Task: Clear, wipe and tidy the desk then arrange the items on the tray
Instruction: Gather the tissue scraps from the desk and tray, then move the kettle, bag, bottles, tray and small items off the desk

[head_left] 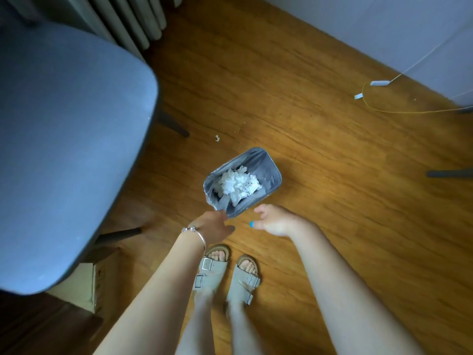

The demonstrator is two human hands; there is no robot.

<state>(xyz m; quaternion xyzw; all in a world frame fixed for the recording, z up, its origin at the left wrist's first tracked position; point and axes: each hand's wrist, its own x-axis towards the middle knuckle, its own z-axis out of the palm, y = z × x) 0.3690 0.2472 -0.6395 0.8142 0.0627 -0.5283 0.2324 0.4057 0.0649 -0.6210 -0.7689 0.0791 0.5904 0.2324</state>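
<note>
A blue upholstered chair (64, 149) fills the left of the view, its dark legs splayed on a warm brown wooden floor (332, 175) that takes up most of the rest. A grey ribbed radiator (128, 19) stands behind the chair along the top edge, and a pale wall (384, 26) runs across the upper right corner. Under the chair's near edge sits a cardboard box (84, 285). Near the middle of the floor, just beyond the person's feet, stands a small rectangular bin (271, 167) lined with a grey plastic bag; the liner is folded over the rim and creased down the inner walls. Inside it lies a heap of crumpled white tissue (239, 184), bright against the liner and filling much of the bottom. Both bare forearms reach down toward the bin's near rim. The left hands-side wrist wears a thin silver bracelet (194, 233), and the left hand (215, 225) is at the near corner of the rim, its fingers touching or pinching the liner edge there; I cannot tell which. The right hand (273, 220) hovers just beside the rim with fingers loosely curled and holding nothing, a blue-painted nail showing. The feet wear beige buckled sandals (227, 275). A thin yellow cord (409, 111) and white cable (419, 60) trail across the floor at right, and a small white scrap (217, 138) lies near the chair leg.
</note>
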